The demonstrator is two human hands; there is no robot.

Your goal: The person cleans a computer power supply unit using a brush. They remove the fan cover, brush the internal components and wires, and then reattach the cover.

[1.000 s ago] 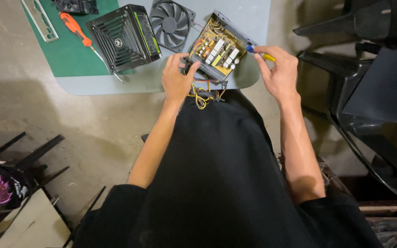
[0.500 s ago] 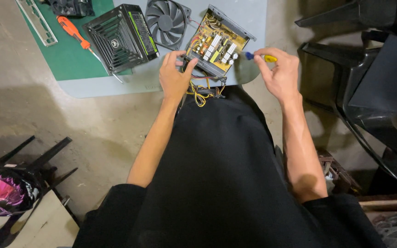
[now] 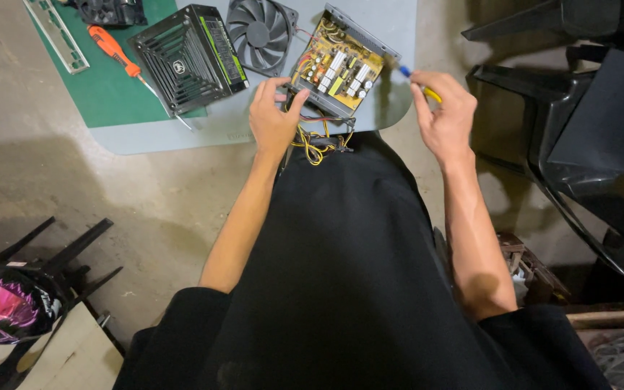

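Orange screwdriver (image 3: 113, 52) and black vented cover (image 3: 189, 56) lie upper left on the green mat (image 3: 102, 94), fan (image 3: 260, 32) beside them. My left hand (image 3: 274, 119) grips the open power-supply case (image 3: 337, 63) at top centre, holding its circuit board and yellow wires (image 3: 312, 144). My right hand (image 3: 442, 115) pinches a yellow-handled tool (image 3: 420, 85); steady the case firmly.

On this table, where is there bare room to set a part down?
Free: the grey table strip along its near edge, below the black cover and left of the left hand. Some green mat shows beneath the orange screwdriver. Crowded: fan, circuit board and right hand.
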